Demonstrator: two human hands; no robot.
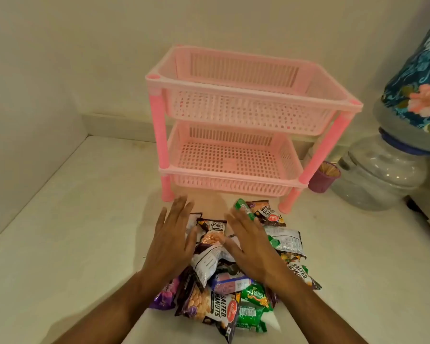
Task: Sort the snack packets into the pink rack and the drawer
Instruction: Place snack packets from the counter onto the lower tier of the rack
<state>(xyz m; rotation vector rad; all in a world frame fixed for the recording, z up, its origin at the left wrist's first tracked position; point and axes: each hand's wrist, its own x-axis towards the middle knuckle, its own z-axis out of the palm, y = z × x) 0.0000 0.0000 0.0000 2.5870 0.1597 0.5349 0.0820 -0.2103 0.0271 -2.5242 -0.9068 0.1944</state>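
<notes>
The snack packets point(230, 276) lie heaped on the table point(72, 244) just in front of the pink rack point(233, 135), whose two baskets show nothing inside. Both hands, left hand point(170, 240) and right hand point(250, 247), hover spread and flat over the heap, holding nothing, likely choosing. Right of the rack stand a purple cup point(324, 178) and a water jar point(380, 175); no drawer shows.

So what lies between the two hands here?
In the head view, a salted peanuts packet at the far end of the pile shows in the gap between the left hand and right hand, both spread open.
</notes>
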